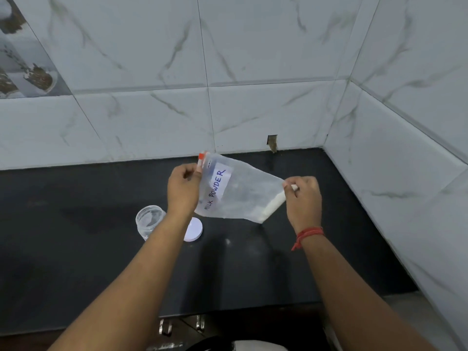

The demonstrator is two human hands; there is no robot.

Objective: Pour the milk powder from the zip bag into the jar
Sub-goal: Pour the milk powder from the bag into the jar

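Even soft light, faint shadows on counter (pixel 101 249), slight blur, wide-angle bending at edges

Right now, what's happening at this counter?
A person holds a clear zip bag labelled "MILK POWDER" sideways above the dark counter. The left hand grips its zipper end, the right hand its bottom corner, where the white powder sits. An open jar and its white lid stand below. Nothing is pouring.
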